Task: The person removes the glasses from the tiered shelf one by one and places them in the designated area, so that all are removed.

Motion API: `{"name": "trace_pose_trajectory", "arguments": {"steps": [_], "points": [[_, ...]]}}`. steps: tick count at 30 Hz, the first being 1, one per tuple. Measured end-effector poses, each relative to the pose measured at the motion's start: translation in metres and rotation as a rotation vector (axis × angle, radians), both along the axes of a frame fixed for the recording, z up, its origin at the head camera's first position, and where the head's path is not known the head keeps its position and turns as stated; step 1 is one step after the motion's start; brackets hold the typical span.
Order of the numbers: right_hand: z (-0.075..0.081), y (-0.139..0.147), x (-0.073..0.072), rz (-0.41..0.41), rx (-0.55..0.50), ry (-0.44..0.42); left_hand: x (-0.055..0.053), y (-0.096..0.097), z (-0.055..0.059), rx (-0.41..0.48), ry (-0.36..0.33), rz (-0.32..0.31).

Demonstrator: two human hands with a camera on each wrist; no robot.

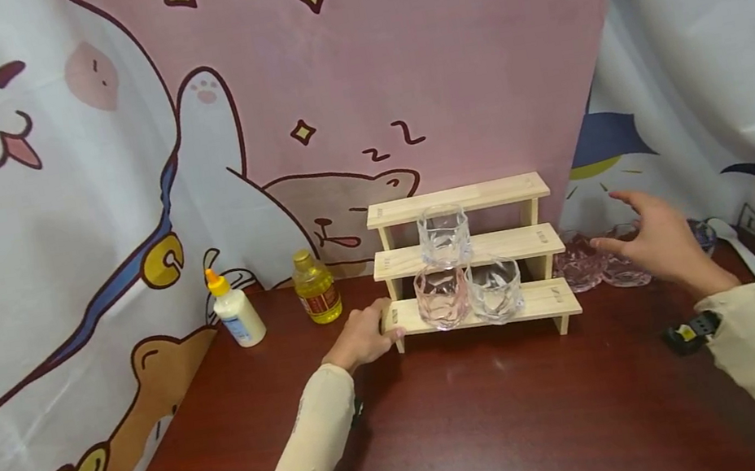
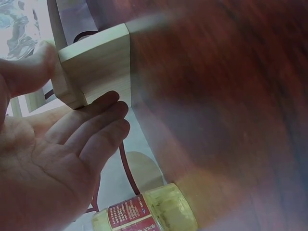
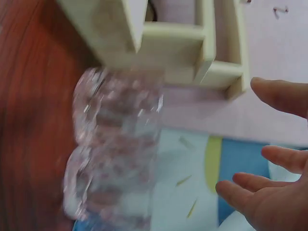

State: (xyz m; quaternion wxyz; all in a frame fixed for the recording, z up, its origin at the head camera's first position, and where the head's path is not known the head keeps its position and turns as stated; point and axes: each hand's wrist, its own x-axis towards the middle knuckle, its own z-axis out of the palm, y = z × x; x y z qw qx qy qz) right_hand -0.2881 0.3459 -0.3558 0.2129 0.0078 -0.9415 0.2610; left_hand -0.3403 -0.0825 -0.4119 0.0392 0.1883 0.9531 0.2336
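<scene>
Head view: nearest, two cream sleeves (image 1: pixel 295 467) reach in over the tabletop (image 1: pixel 454 437) from its front edge. The left hand (image 1: pixel 361 337) is clamped, thumb against fingers, on the left end of the wooden rack's (image 1: pixel 530 241) bottom step; the rack stands along the tabletop's back edge. A pinkish glass (image 1: pixel 441 301) and a clear glass (image 1: pixel 496 292) sit side by side on that step. The right hand (image 1: pixel 663 240), fingers and thumb spread apart, is near the pink glasses (image 1: pixel 623 268) just right of the rack. A white spoon (image 1: pixel 752 258) lies by the back right corner; a glue bottle (image 1: pixel 238 319) and an oil bottle (image 1: pixel 317 290) stand near the back left corner. Farther up, another clear glass (image 1: pixel 443 236) sits on the middle step, before a printed cloth (image 1: pixel 468 56).
</scene>
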Motion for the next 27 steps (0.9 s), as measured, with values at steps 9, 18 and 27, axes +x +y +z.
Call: {"name": "trace_pose_trajectory", "arguments": {"steps": [9, 18, 27], "points": [[0.020, -0.058, -0.001, 0.198, -0.161, -0.019, 0.000, 0.001, -0.001, 0.007, 0.020, -0.005], [0.031, -0.119, -0.022, 0.312, -0.320, -0.210, -0.001, 0.001, -0.004, -0.005, 0.031, -0.014], [0.037, -0.157, -0.053, 0.287, -0.357, -0.269, -0.001, -0.001, 0.000, -0.008, 0.030, -0.004]]}}
